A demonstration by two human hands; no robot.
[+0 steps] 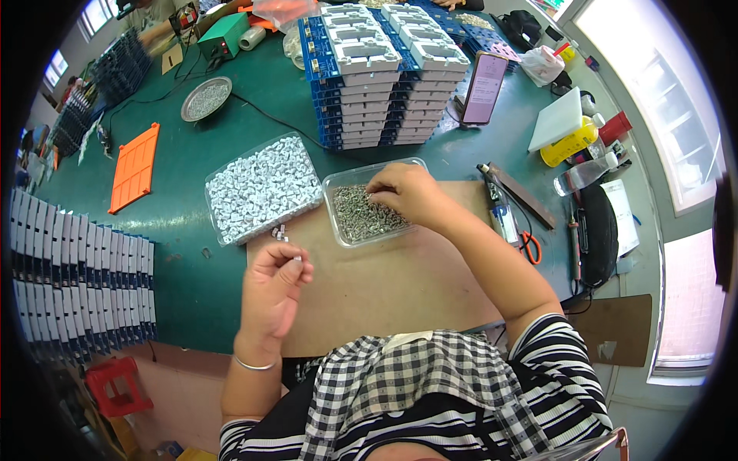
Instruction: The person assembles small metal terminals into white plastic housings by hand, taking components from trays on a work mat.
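Ok so your L hand (275, 288) has its thumb + index pinched tight, w/ a tiny white piece (298, 259) poking out btwn the tips. The other fingers on that side are curled in. A few loose white bits (280, 233) sit just past those fingertips, and right beyond them is the clear tub of white parts (264, 187), p. much full.

Your R hand (413, 194) is over in the other clear tub (353, 240), fingers bent down w/ the tips close together at the small metal parts (360, 213). Can't tell if they've got hold of one, bc the hand blocks the view.

The tan board (377, 296) lies on the near side of your R fingers and runs to the right of your L ones. Farther out past your R fingers there's the tall stack of blue boards w/ white frames (382, 84), plus a phone (486, 88) propped upright to the right of it.
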